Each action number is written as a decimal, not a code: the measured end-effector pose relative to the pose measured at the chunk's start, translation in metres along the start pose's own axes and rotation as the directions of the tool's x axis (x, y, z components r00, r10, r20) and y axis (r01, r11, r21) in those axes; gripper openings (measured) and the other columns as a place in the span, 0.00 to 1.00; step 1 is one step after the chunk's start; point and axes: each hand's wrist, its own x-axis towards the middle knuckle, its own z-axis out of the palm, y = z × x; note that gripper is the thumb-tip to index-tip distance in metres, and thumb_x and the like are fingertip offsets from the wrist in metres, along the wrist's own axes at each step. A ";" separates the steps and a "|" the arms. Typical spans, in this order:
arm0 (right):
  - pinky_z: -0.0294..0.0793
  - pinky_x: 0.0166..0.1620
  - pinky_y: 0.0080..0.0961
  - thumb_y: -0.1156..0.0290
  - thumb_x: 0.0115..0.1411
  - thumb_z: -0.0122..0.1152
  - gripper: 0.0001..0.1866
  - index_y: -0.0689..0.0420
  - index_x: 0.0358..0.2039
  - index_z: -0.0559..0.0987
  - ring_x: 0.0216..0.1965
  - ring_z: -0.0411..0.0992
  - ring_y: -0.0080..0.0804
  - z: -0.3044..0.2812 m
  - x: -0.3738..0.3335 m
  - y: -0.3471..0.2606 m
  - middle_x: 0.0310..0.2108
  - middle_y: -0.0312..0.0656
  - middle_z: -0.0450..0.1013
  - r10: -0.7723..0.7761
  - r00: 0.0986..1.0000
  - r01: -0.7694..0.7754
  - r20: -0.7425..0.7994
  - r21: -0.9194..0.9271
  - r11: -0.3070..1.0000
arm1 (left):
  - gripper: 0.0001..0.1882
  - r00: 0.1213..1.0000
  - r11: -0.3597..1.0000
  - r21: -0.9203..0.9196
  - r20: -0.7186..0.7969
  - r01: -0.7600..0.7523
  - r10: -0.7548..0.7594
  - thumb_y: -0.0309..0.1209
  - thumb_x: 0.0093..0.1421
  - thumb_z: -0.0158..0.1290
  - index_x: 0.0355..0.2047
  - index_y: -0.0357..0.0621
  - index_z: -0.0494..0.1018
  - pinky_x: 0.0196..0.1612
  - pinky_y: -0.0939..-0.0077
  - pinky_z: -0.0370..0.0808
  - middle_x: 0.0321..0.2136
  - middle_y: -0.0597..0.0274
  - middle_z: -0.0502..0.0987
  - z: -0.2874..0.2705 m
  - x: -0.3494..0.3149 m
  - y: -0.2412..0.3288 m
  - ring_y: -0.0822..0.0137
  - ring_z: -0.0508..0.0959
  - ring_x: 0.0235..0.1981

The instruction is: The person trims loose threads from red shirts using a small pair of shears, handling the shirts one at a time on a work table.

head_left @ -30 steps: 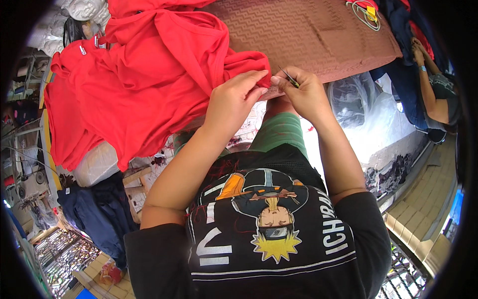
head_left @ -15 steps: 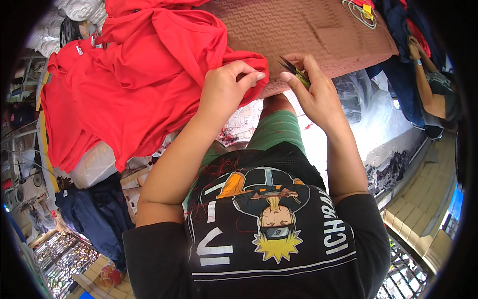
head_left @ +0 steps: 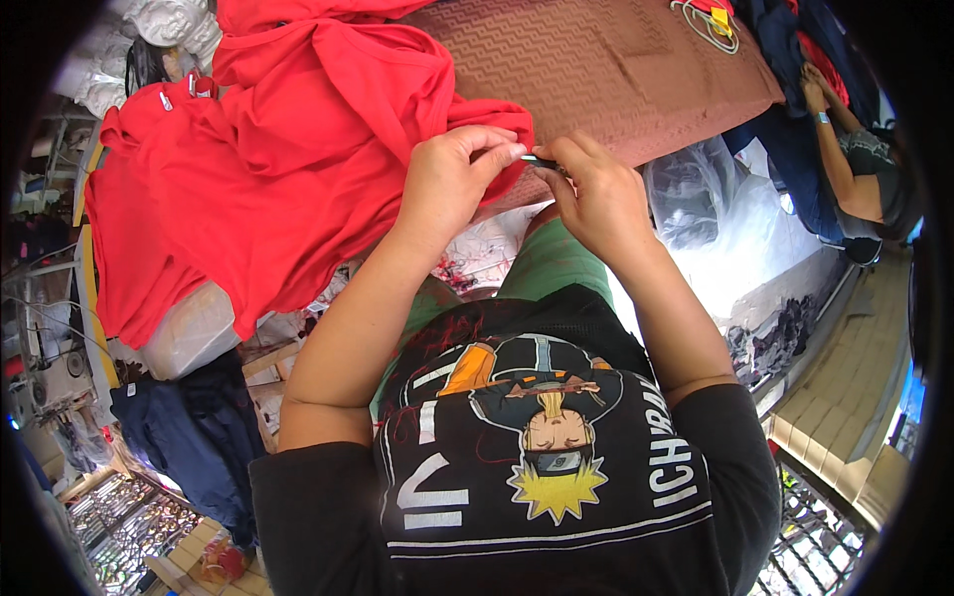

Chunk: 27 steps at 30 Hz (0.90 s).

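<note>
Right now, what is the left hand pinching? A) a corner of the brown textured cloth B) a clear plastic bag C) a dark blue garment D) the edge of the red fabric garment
D: the left hand grips the edge of the red fabric garment, close to the right hand, which holds a small dark tool.

A brown patterned cloth (head_left: 606,70) covered the table across the upper middle of the frame. Clear plastic bags (head_left: 696,194) lay right of centre. Dark blue garments (head_left: 189,427) hung at lower left, and another person's forearm (head_left: 845,164) reached in at upper right.
</note>
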 end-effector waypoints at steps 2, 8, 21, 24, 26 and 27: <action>0.74 0.35 0.40 0.69 0.55 0.60 0.07 0.55 0.34 0.77 0.35 0.74 0.47 -0.005 -0.001 0.001 0.32 0.43 0.73 0.001 1.000 0.000 0.011 -0.085 0.996 | 0.09 0.898 0.926 0.276 0.423 -0.256 0.122 0.32 0.54 0.60 0.35 0.43 0.82 0.50 0.68 0.70 0.49 0.58 0.76 -0.025 -0.007 0.013 0.64 0.76 0.47; 0.74 0.37 0.38 0.68 0.53 0.64 0.11 0.55 0.37 0.77 0.37 0.76 0.44 -0.046 0.006 0.020 0.35 0.44 0.75 0.164 0.976 -0.173 -0.142 -0.055 0.983 | 0.14 0.892 0.321 0.832 0.427 -0.452 0.151 0.33 0.58 0.55 0.44 0.46 0.79 0.61 0.46 0.54 0.56 0.61 0.71 -0.102 -0.066 0.121 0.53 0.63 0.62; 0.72 0.34 0.27 0.62 0.54 0.69 0.18 0.61 0.41 0.81 0.29 0.73 0.29 0.019 0.027 -0.004 0.28 0.41 0.76 0.307 0.933 -0.358 0.186 0.537 0.764 | 0.22 0.963 0.602 0.756 0.253 -0.255 0.090 0.45 0.55 0.57 0.42 0.40 0.77 0.48 0.61 0.74 0.37 0.46 0.79 -0.074 0.103 0.039 0.50 0.79 0.41; 0.61 0.19 0.19 0.58 0.57 0.67 0.18 0.62 0.33 0.76 0.16 0.65 0.21 0.006 0.063 -0.025 0.17 0.34 0.68 0.312 0.898 -0.407 0.309 0.852 0.330 | 0.15 0.889 0.831 0.323 0.233 -0.453 0.394 0.38 0.59 0.58 0.37 0.38 0.76 0.39 0.73 0.75 0.30 0.60 0.80 -0.082 0.102 0.078 0.69 0.79 0.33; 0.48 0.13 0.16 0.58 0.58 0.66 0.16 0.50 0.23 0.69 0.09 0.57 0.16 -0.014 0.086 -0.038 0.13 0.29 0.64 0.230 0.871 -0.465 0.435 0.880 0.096 | 0.14 0.845 0.816 0.227 0.211 -0.532 0.492 0.37 0.59 0.59 0.38 0.38 0.75 0.41 0.77 0.74 0.31 0.62 0.80 -0.096 0.106 0.103 0.75 0.78 0.35; 0.47 0.13 0.17 0.58 0.58 0.65 0.16 0.49 0.23 0.68 0.09 0.54 0.15 -0.026 0.102 -0.043 0.10 0.27 0.61 0.191 0.870 -0.462 0.454 0.887 -0.003 | 0.14 0.824 0.802 0.195 0.190 -0.565 0.534 0.36 0.59 0.59 0.38 0.38 0.75 0.42 0.78 0.73 0.32 0.62 0.79 -0.106 0.107 0.112 0.77 0.77 0.36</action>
